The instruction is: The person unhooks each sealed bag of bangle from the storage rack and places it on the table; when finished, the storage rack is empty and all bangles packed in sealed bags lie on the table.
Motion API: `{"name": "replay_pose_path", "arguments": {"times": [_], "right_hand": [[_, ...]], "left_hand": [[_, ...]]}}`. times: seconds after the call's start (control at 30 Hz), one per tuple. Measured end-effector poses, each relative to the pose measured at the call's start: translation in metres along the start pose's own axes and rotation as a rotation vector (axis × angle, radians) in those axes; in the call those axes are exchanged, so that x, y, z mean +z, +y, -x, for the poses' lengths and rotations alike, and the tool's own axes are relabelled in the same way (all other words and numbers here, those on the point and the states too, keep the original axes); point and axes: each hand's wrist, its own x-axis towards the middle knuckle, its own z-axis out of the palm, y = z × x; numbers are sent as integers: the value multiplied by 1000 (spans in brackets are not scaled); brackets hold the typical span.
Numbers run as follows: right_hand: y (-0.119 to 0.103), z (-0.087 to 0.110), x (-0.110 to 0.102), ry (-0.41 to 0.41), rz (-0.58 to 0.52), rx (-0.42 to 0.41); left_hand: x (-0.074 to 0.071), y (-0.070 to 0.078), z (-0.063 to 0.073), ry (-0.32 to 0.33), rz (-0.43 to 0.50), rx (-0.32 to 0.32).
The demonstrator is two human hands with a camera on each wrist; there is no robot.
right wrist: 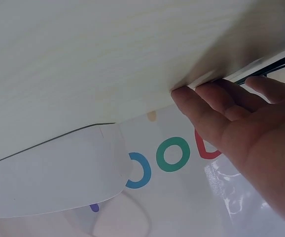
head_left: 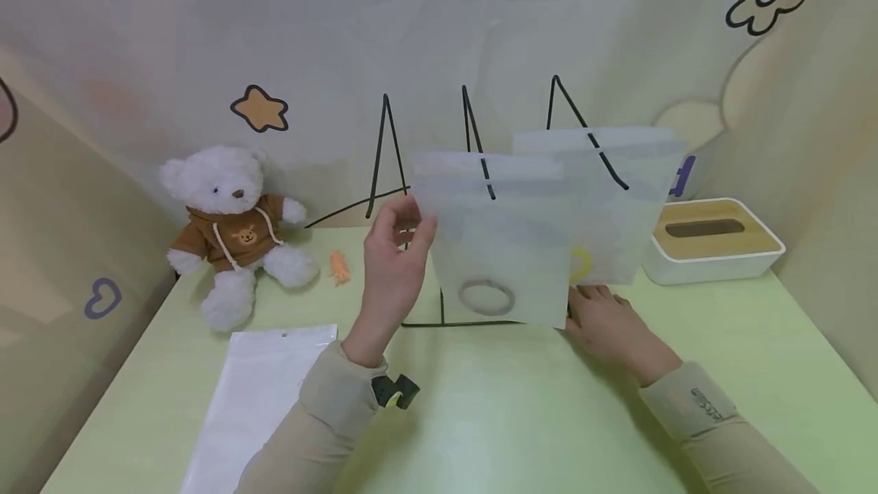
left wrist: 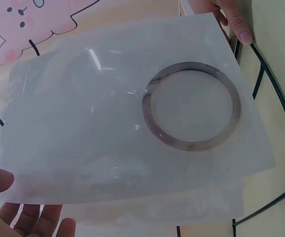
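A black wire stand point(head_left: 443, 324) holds two frosted clear bags on its tilted prongs. The front bag point(head_left: 504, 242) contains a greyish ring-shaped bangle point(left wrist: 192, 106); the bag behind point(head_left: 613, 204) shows a yellow ring point(head_left: 581, 265). My left hand point(head_left: 399, 254) is at the front bag's left edge, thumb by its near face and fingers loosely bent, some tips hidden by the bag. Low at the right, my right hand point(head_left: 613, 326) holds the stand's base wire between thumb and fingers, its fingertips against the table point(right wrist: 108, 59).
A white teddy bear point(head_left: 236, 235) in a brown hoodie sits at the back left, beside a small orange item point(head_left: 339, 267). A flat white bag point(head_left: 254, 402) lies at the front left. A tissue box point(head_left: 713, 242) stands at the right, near the printed backdrop point(head_left: 329, 21).
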Motion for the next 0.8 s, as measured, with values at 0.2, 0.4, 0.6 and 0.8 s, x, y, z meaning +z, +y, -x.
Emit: {"name": "replay_pose_path", "arguments": {"times": [0.2, 0.4, 0.6, 0.8], "right_hand": [[0, 0, 0, 30, -13, -23], [0, -1, 2, 24, -12, -8], [1, 0, 3, 38, -11, -22], [1, 0, 3, 48, -12, -29]], "left_hand": [[1, 1, -1, 22, 10, 26], [0, 2, 0, 13, 62, 42], [-1, 5, 3, 8, 148, 38], [-2, 8, 5, 25, 122, 41]]}}
